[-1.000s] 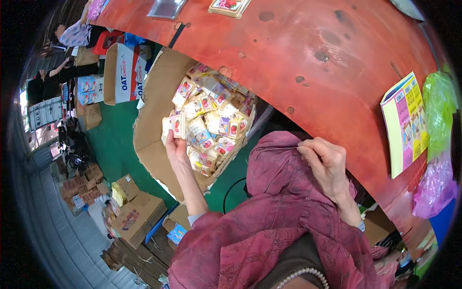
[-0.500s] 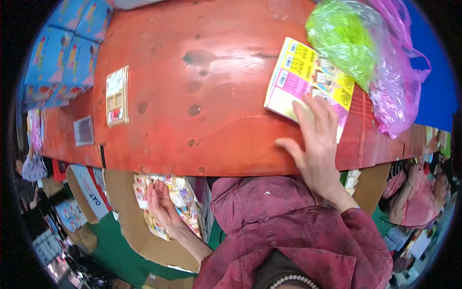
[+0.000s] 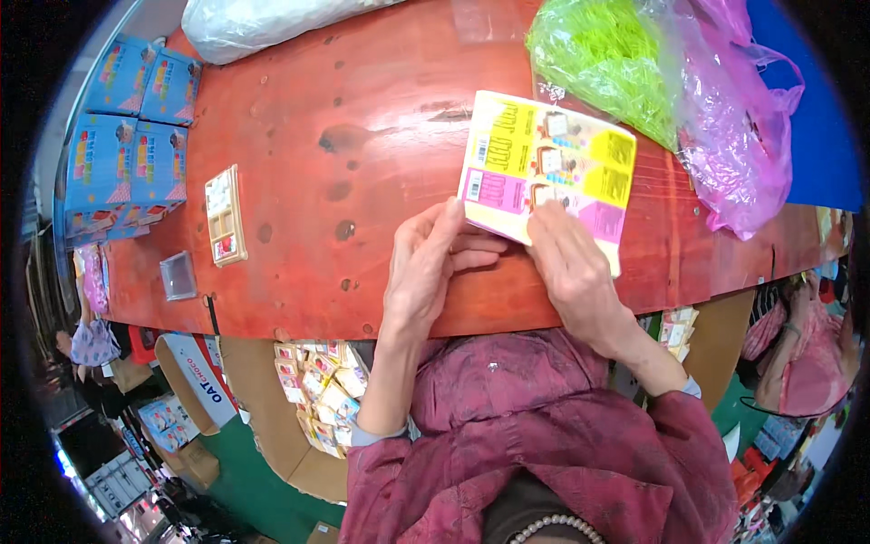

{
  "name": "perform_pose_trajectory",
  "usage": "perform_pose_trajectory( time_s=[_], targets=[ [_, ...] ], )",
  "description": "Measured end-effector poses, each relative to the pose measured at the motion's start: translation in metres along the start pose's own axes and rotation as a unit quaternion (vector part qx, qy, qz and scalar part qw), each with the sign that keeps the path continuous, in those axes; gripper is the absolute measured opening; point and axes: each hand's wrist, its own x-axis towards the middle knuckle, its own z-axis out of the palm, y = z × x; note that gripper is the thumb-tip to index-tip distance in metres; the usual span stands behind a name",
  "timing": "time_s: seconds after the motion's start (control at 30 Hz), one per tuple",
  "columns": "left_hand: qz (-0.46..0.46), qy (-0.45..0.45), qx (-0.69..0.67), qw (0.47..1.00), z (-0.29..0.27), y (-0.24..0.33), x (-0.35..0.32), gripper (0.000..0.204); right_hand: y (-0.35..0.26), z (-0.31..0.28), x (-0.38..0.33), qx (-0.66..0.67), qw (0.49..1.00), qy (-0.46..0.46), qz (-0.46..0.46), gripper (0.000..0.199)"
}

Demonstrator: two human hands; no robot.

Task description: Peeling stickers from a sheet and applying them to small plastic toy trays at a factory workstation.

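Observation:
A stack of yellow and pink printed sheets (image 3: 498,136) lies on the red table, tilted slightly. My right hand (image 3: 575,263) rests over its near edge, fingers bent and pressed together on the printed top sheet; the fingertips' hold is partly hidden. At the stack's near left corner is my left hand (image 3: 421,263), its thumb raised against the corner and its fingers stretched out along the near edge, apart from the thumb. I see nothing held in this left hand.
A clear bag of bright green shreds (image 3: 607,63) and a pink plastic bag (image 3: 743,154) lie beyond the stack. At left are a compartment tray (image 3: 225,216), a clear plastic box (image 3: 178,276) and blue boxes (image 3: 100,163). Below the table edge, a carton (image 3: 258,412) holds small packets.
My left hand has come up from over the carton of packets to the stack's corner. The stack has shifted left and turned straighter, with my right hand on it. The view has shifted too.

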Motion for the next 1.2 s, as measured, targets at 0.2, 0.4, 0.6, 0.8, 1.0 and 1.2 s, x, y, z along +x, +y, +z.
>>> perform_pose_trajectory(
  time_s=[0.2, 0.4, 0.6, 0.8, 1.0, 1.2],
  targets=[
    [-0.004, 0.047, 0.011, 0.999, -0.006, -0.009, -0.008, 0.025, 0.004, -0.018, -0.003, 0.158, 0.987, -0.011, -0.006, 0.03],
    [0.014, 0.074, 0.021, 0.997, 0.006, -0.011, -0.019, 0.021, 0.008, -0.018, 0.027, 0.222, 0.974, 0.035, 0.022, 0.034],
    [0.055, 0.07, 0.027, 0.996, 0.009, -0.022, -0.025, 0.014, -0.004, -0.003, 0.025, 0.24, 0.971, 0.011, 0.015, 0.036],
    [0.043, 0.082, 0.008, 0.996, 0.02, -0.023, -0.026, 0.021, -0.007, 0.0, 0.021, 0.237, 0.97, 0.035, 0.031, 0.032],
    [0.104, 0.084, 0.112, 0.985, 0.024, -0.025, -0.036, 0.012, -0.014, -0.013, 0.022, 0.217, 0.976, 0.02, -0.014, 0.024],
    [0.162, 0.106, 0.204, 0.96, 0.033, -0.017, -0.045, 0.01, -0.028, -0.027, 0.025, 0.117, 0.992, -0.016, -0.052, 0.027]
  ],
)
